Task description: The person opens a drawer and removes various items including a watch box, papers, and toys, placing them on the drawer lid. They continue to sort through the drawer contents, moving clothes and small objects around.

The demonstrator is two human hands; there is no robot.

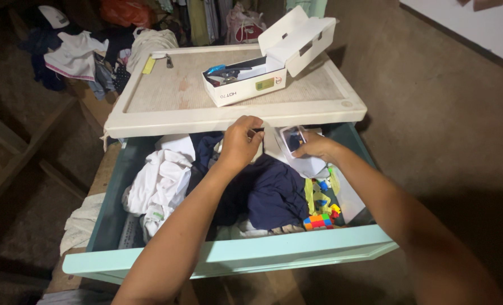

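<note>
Your L hand (241, 142) pinches small dark item, R hand (313, 148) grips white box (299, 151), at drawer (234, 254) back edge.

Cream top of drawer unit (167, 93): open white box (265, 65) with lid flipped back sits right of centre, toward the far edge, holding dark and blue items. Small yellow piece (149, 65) and a small dark object (169, 61) lie near the far left corner. Pale green drawer (234, 254) is pulled open below the near edge: white cloth (161, 181) at left, navy cloth (268, 189) in the middle, coloured blocks (319, 217) toward the right.
</note>
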